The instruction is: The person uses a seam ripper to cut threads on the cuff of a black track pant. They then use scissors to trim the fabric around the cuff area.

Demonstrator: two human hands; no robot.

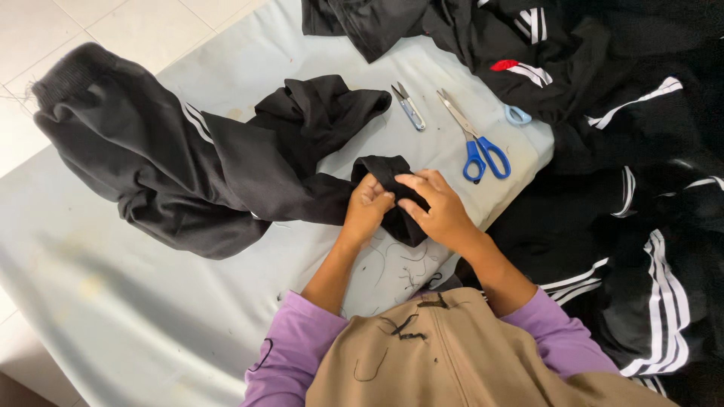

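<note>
Pinching a black cuff with both hands

Your left hand (pixel 367 205) and right hand (pixel 437 205) both grip the cuff end (pixel 392 172) of the black track pants (pixel 188 162), held just above the pale grey table cover (pixel 151 301). Blue-handled scissors (pixel 475 139) and small thread snips (pixel 408 105) lie near, beyond your fingers. A pile of black striped garments (pixel 626 188) sits to your right. Loose thread bits (pixel 403 264) litter the cover near your wrists.

1. Blue-handled scissors (pixel 477 139) lie on the pale table (pixel 151 301), blades closed.
2. Small metal thread snips (pixel 408 105) lie just left of them.
3. A heap of black garments with white stripes (pixel 626 188) covers the table's right side.
4. Loose black thread clippings (pixel 400 264) lie scattered near the table's front edge.
5. White floor tiles (pixel 113 22) show at the upper left.
</note>
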